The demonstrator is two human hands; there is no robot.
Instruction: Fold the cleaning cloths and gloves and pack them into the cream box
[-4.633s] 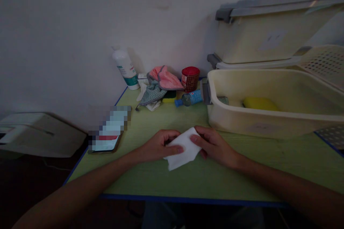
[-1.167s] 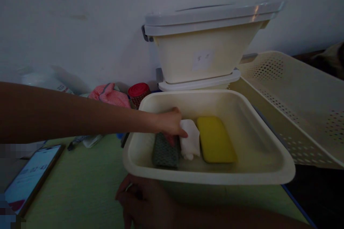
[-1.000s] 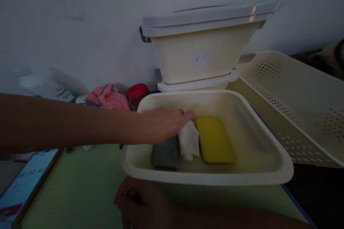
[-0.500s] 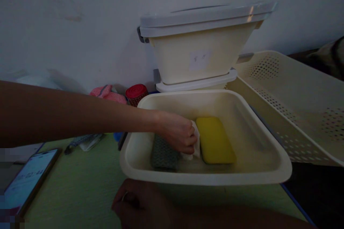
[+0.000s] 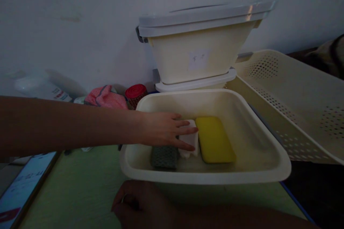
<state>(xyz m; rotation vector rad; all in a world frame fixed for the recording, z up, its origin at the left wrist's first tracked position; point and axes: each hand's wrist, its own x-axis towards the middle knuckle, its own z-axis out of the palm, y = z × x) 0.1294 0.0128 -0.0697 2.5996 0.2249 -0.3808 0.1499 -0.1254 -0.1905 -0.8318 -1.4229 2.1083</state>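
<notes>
My left hand (image 5: 166, 130) reaches into a cream plastic tub (image 5: 204, 177). Its fingers are spread flat over a small folded white piece of cloth or paper (image 5: 189, 141), whose exact kind I cannot tell. To the right of that lies a yellow rectangular pad (image 5: 215, 141), close to my fingertips. A grey-green textured sponge or cloth (image 5: 164, 157) sits partly under my left hand. My right hand (image 5: 137, 200) rests on the green table in front of the tub, curled into a loose fist with a ring on one finger; nothing shows in it.
A lidded cream bin (image 5: 201, 52) stands stacked behind the tub. On the right is a perforated cream basket (image 5: 290, 89). A red roll (image 5: 136, 93), a pink cloth (image 5: 106, 98) and a white bottle (image 5: 43, 87) lie along the wall. A phone (image 5: 27, 186) lies at the left.
My left hand has opened from a closed grip on the white piece and now lies spread over it. The piece looks flatter. My right hand has stayed in place.
</notes>
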